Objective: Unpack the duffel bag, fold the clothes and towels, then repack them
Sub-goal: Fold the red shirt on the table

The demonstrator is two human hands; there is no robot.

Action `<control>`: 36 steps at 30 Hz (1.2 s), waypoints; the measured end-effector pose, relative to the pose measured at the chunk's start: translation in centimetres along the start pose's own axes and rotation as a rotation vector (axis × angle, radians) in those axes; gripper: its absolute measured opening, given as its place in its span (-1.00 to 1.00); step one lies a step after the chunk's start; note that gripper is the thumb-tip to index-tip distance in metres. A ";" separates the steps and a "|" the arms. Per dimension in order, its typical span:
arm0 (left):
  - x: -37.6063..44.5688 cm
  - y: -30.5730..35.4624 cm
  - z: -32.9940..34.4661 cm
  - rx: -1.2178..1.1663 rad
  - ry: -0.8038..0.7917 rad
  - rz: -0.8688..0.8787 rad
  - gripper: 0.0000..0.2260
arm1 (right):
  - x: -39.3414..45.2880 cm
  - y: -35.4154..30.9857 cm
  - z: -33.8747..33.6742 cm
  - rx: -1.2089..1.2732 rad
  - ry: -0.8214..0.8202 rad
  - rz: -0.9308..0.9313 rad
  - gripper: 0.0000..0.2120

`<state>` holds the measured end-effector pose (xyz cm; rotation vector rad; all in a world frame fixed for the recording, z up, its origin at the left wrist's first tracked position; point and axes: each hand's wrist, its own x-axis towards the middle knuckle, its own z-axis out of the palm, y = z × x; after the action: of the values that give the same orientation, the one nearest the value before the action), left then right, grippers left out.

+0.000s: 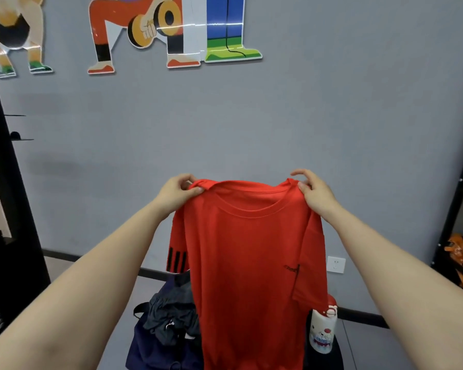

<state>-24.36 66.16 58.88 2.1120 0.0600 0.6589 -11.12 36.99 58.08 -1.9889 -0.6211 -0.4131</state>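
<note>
The red T-shirt [251, 263] hangs at full length in the air, above and in front of the navy duffel bag [155, 345]. The left hand [178, 192] pinches one shoulder seam between thumb and curled fingers; the right hand [314, 192] pinches the other, its spare fingers lifted. Both grips are shallow, so a shake could slip a shoulder free, dropping the shirt onto the dark crumpled clothes [171, 316] beneath, and its swinging hem might knock the bear-print bottle [322, 329] just right of the bag

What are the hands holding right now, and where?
Both hands, left and right, pinch the red T-shirt at its shoulders, one each side of the collar.
</note>
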 end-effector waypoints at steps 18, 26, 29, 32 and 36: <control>-2.2 4.8 -3.5 -0.001 -0.203 -0.169 -0.83 | -2.2 -2.2 -3.3 -0.028 0.108 -0.034 -0.74; -3.1 6.4 -4.1 -0.078 -0.077 -0.107 -0.94 | -2.4 -4.5 -4.5 -0.037 0.277 -0.072 -0.82; -3.5 7.2 -4.0 -0.091 0.073 0.014 -0.96 | -2.8 -5.7 -5.2 -0.010 0.328 -0.086 -0.82; -3.8 8.2 -4.0 -0.099 0.188 0.105 -0.94 | -3.4 -7.2 -6.1 0.033 0.392 -0.104 -0.82; -4.1 9.8 -4.4 -0.094 0.281 0.166 -0.94 | -4.4 -9.3 -7.6 0.080 0.481 -0.149 -0.83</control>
<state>-31.94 62.44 66.75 1.9359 0.0088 1.0355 -20.31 32.87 65.90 -1.6861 -0.4681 -0.9102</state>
